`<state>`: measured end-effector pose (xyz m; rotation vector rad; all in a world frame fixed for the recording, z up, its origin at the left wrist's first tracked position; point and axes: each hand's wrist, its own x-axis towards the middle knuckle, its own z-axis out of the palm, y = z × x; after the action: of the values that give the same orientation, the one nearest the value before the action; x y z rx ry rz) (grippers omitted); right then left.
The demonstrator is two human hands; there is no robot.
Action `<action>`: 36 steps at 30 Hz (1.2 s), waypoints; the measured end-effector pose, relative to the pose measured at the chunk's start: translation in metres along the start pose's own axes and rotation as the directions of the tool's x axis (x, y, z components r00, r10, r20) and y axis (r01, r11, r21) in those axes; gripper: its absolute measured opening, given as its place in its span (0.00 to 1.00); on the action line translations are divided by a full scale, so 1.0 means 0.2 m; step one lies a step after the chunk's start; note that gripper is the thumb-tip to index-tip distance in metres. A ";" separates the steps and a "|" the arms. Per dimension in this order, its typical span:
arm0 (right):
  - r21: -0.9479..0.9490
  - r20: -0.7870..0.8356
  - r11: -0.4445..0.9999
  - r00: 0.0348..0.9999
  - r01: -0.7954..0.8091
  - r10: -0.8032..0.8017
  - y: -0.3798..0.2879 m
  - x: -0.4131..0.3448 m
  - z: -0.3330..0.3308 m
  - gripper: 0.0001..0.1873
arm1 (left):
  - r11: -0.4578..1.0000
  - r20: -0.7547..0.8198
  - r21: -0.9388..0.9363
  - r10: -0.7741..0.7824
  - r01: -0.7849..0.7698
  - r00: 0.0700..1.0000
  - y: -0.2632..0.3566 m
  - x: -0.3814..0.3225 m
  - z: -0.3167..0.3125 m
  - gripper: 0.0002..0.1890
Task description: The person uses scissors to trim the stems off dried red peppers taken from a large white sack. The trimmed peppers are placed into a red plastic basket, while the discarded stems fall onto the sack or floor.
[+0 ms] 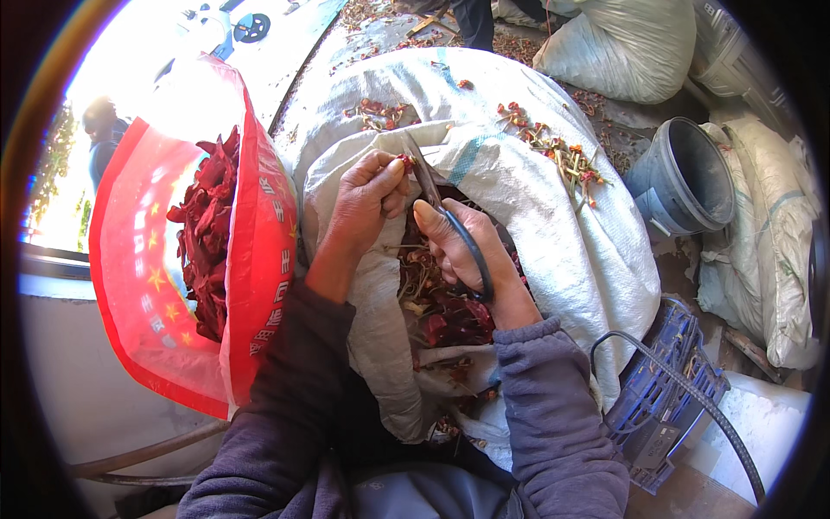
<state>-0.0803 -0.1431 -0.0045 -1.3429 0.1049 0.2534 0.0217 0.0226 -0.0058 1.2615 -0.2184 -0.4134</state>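
Observation:
Between the thumb and fingers of my left hand (369,198) is a small dark red flower calyx (406,163), probably roselle. My right hand (467,243) grips scissors (425,174) with black handles. Their blades point up and away from me, right beside the calyx. Both hands are over the mouth of a large white woven sack (603,259). Inside the sack lie dark red calyces (450,321) and thin stems, partly hidden by my right hand. To my left stands a red plastic bag (130,272) with printed writing, its mouth showing many red calyx pieces (211,240).
Cut stem ends (570,162) are scattered on the sack's folds. On the right are a grey bucket (700,172), pale sacks (771,240) and a blue plastic basket (668,389). Beyond stand a filled sack (626,48), a person's leg (473,23) and another person (104,133).

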 end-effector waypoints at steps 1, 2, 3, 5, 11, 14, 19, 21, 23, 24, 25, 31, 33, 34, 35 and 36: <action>0.132 0.055 0.990 0.998 -0.043 0.036 0.00 -0.01 0.00 0.27 | 0.999 0.008 -0.045 -0.015 0.015 1.000 0.00 0.00 0.00 0.07; 0.219 0.086 0.973 0.995 -0.069 0.051 0.00 -0.02 0.00 0.27 | 0.995 0.017 -0.103 -0.010 0.012 1.000 -0.01 0.00 -0.01 0.07; 0.310 0.121 0.947 0.992 -0.083 0.048 0.00 -0.03 0.00 0.27 | 0.989 0.044 -0.148 -0.022 0.029 0.999 -0.02 0.00 -0.01 0.07; 0.506 0.165 0.861 0.985 -0.045 -0.045 -0.02 -0.02 0.00 0.27 | 0.962 0.119 -0.271 0.006 0.026 0.993 -0.03 0.00 -0.02 0.06; 0.601 -0.294 0.675 0.904 0.428 -0.312 -0.08 0.03 -0.19 0.31 | 0.918 0.235 -0.393 0.050 0.048 0.971 -0.03 0.01 -0.05 0.05; 0.524 -0.361 0.747 0.901 0.408 -0.239 -0.08 0.02 -0.23 0.37 | 0.951 0.096 -0.308 -0.011 0.040 0.995 -0.05 0.00 -0.04 0.12; 0.352 -0.466 0.809 0.838 0.471 -0.286 -0.10 0.03 -0.27 0.41 | 0.932 0.165 -0.328 -0.104 0.154 0.981 -0.02 0.01 -0.03 0.10; 0.351 -0.493 0.812 0.829 0.466 -0.263 -0.11 0.02 -0.29 0.41 | 0.970 0.175 -0.158 -0.156 0.185 0.972 -0.01 0.01 -0.01 0.05; 0.371 -0.511 0.816 0.831 0.444 -0.219 -0.12 0.01 -0.30 0.41 | 0.867 0.027 0.436 -0.281 0.242 0.959 -0.03 0.02 0.04 0.05; 0.371 -0.512 0.818 0.832 0.439 -0.214 -0.12 0.01 -0.30 0.43 | 0.781 0.147 0.624 -0.094 -0.018 0.985 -0.07 0.01 0.08 0.09; 0.365 -0.516 0.827 0.832 0.427 -0.202 -0.12 0.01 -0.30 0.46 | 0.573 0.204 0.799 0.031 -0.185 0.978 -0.13 0.01 0.13 0.14; 0.286 -0.531 0.852 0.812 0.439 -0.241 -0.11 0.01 -0.30 0.45 | 0.032 0.242 0.970 -0.087 -0.240 0.966 -0.41 -0.02 0.23 0.23; 0.268 -0.531 0.857 0.810 0.439 -0.249 -0.11 0.01 -0.30 0.46 | -0.012 0.164 0.986 -0.153 -0.168 0.975 -0.41 -0.01 0.20 0.23; 0.275 -0.539 0.862 0.811 0.426 -0.229 -0.11 0.02 -0.30 0.43 | 0.034 0.190 0.982 -0.158 -0.187 0.969 -0.38 0.00 0.18 0.21; 0.230 -0.532 0.877 0.809 0.423 -0.251 -0.11 0.01 -0.30 0.42 | 0.059 0.213 0.977 -0.196 -0.205 0.957 -0.35 0.01 0.16 0.21; 0.185 -0.523 0.889 0.808 0.418 -0.271 -0.10 0.01 -0.30 0.40 | 0.092 0.246 0.969 -0.230 -0.230 0.942 -0.31 0.01 0.14 0.21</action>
<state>-0.0690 -0.2049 0.0013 -1.0755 0.3015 -0.4119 0.0011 -0.0181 -0.0562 2.6251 -0.9629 -0.4856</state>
